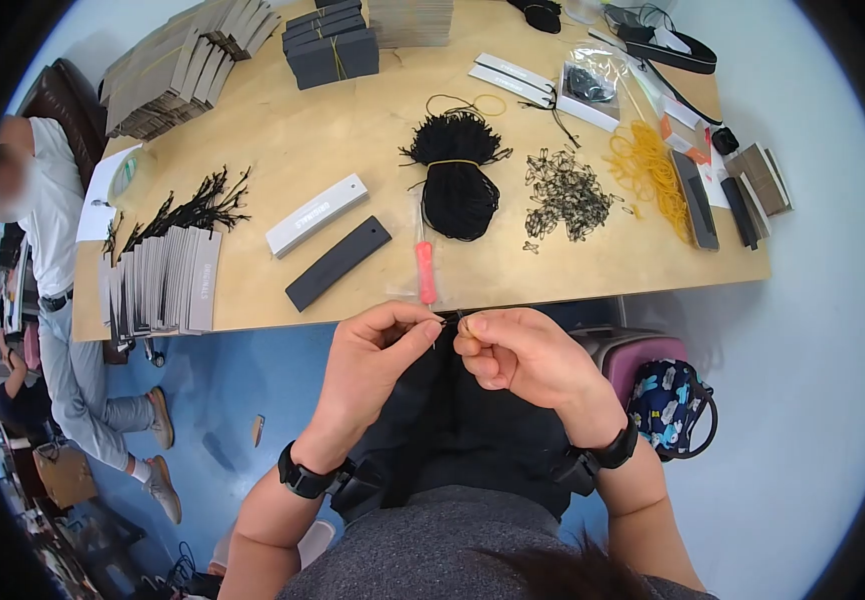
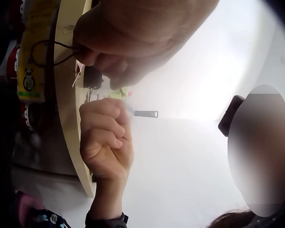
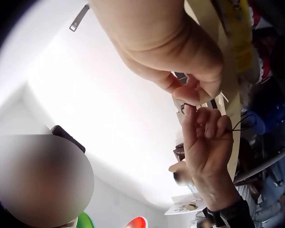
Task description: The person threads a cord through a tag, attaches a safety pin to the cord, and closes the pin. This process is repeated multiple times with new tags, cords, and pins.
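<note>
My left hand [image 1: 373,345] is just in front of the table edge, thumb and forefinger pinching a thin black cord [image 1: 450,320]. A loop of this cord [image 2: 35,53] hangs out past the fingers in the left wrist view. Close beside it, my right hand [image 1: 523,350] pinches a small dark piece [image 3: 184,108] between thumb and forefinger, its other fingers curled. The fingertips of both hands nearly meet; the piece's exact kind I cannot tell. Nearest on the table are a red-handled tool [image 1: 426,272], a bundle of black cords [image 1: 461,190] and a pile of small dark metal clips [image 1: 568,195].
A dark grey strip box [image 1: 340,263] and a light grey one [image 1: 318,215] lie left of the tool. Grey tags with black cords [image 1: 168,280] stand farther left. Yellow rubber bands [image 1: 648,170] are at the right, stacked boxes [image 1: 331,55] at the back. A person [image 1: 53,200] sits at left.
</note>
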The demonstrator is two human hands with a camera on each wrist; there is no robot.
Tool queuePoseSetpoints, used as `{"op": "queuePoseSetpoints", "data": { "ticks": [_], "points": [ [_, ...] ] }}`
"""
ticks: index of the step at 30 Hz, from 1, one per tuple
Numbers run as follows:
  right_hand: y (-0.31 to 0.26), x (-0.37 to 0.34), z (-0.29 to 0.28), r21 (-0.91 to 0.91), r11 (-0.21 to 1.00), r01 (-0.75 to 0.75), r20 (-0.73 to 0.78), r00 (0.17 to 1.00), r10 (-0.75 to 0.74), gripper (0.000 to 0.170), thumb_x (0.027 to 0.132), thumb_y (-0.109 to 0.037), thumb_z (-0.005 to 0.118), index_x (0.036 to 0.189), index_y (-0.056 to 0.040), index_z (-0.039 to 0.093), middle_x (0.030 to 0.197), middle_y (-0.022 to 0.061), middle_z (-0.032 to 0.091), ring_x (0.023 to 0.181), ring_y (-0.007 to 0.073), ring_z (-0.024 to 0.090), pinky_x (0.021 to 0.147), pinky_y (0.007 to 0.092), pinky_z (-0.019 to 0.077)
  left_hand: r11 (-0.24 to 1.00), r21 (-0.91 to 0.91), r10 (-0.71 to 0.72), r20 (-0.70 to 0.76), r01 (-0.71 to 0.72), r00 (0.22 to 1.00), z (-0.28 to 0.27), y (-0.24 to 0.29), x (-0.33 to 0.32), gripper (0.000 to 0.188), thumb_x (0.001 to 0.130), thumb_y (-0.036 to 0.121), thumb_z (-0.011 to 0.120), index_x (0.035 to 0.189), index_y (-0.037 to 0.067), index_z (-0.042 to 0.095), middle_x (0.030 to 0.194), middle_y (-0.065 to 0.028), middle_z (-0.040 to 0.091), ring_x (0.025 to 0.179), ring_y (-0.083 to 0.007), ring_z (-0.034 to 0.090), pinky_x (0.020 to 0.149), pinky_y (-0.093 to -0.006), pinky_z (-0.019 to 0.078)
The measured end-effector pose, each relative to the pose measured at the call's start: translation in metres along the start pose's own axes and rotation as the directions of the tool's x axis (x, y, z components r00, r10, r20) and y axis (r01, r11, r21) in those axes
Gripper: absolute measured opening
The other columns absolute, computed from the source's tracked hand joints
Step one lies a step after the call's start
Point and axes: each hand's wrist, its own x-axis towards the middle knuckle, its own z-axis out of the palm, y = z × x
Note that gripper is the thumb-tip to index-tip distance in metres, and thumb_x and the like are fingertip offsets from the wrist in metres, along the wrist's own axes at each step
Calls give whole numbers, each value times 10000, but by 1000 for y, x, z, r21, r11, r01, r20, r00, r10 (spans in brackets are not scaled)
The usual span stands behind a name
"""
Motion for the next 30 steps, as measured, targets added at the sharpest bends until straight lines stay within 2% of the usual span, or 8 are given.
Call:
{"op": "queuePoseSetpoints", "data": {
  "ticks": [2,5,9,12,14,17,27,30],
  "points": [
    [1,2,-4,11,999,-35,37,999,34,235,1012,-252,611,951,-27,641,820,5,604,651,73,531,562,238,416,1000,-7,2,3,-2,1000,0,0,0,98,923,48,714,1008,-1,719,902,-3,693,816,-51,595,748,-203,466],
    [0,1,2,14,999,-32,7,999,32,238,1006,-250,617,936,-24,640,802,4,596,638,78,527,556,239,414,1000,3,5,9,-5,1000,0,-1,-1,106,922,49,716,1014,-2,721,918,-10,701,834,-56,608,769,-209,479],
    [5,1,1,-16,999,-38,19,999,38,243,1000,-252,624,911,-26,637,787,2,587,627,79,522,549,238,410,1000,11,0,11,-1,1000,1,-2,0,117,921,66,724,1016,-1,723,898,-10,699,805,-55,595,732,-207,466],
    [10,0,6,-61,998,26,-69,997,-30,250,997,-257,627,889,-32,631,783,1,578,621,75,516,544,235,408,1000,-22,-12,24,12,1000,2,-2,0,124,925,95,726,1009,4,724,853,-1,679,752,-49,558,675,-204,432],
    [14,0,5,-176,981,84,-117,987,-106,252,998,-257,626,876,-37,622,777,-3,567,626,70,514,546,231,408,998,-50,-30,30,32,999,3,-3,-1,129,927,110,727,1005,7,724,830,4,666,724,-45,534,646,-203,409],
    [12,-5,15,-133,986,105,-137,983,-123,256,1000,-259,622,869,-39,614,769,-9,554,629,68,511,546,230,407,995,-92,-31,34,34,999,3,-5,0,136,930,125,726,1001,8,723,805,13,643,693,-43,495,618,-204,377],
    [13,-2,11,-113,989,100,-101,989,-111,242,1000,-247,620,866,-45,612,760,-17,546,631,65,505,541,230,399,993,-102,-54,8,54,999,5,-3,-1,139,924,120,732,1007,9,721,817,13,654,710,-44,518,638,-203,404],
    [15,-3,9,-172,979,112,-93,987,-129,254,1010,-266,611,886,-45,628,754,-21,546,626,63,506,534,225,393,992,-114,-51,18,52,999,4,-3,-1,139,923,123,734,1005,10,723,820,11,658,712,-47,524,643,-202,410]
  ]
}}
